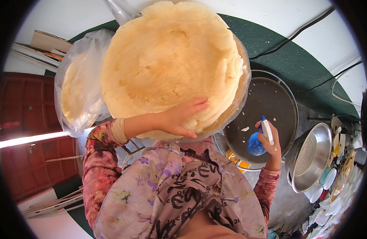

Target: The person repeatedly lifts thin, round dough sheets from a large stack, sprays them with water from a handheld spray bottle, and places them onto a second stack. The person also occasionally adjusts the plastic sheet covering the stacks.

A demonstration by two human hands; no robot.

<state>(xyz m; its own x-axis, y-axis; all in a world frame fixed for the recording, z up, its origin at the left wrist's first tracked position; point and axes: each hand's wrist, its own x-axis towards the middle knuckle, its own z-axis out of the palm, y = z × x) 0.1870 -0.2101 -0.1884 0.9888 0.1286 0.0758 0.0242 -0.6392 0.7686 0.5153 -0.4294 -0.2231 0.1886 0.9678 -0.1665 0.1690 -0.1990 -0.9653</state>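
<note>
A tall stack of large, thin, pale-golden flatbread rounds (167, 63) rests on a plastic-lined round base at the centre top. My left hand (180, 118) lies on the lower right part of the top sheet, fingers apart. My right hand (270, 143) grips a blue spray bottle (254, 145) with a white trigger head, held over a large dark round griddle (255, 105) with a few pale flakes on it, right of the stack. Left of the stack, more pale rounds (74, 87) lie in a clear plastic bag.
A steel basin (311, 157) and tubs stand right of the griddle, beside piled pale plastic and scraps. Cables (291, 32) run along the white and green wall. A red door (40, 95) is at the left, with boards (52, 38) above it.
</note>
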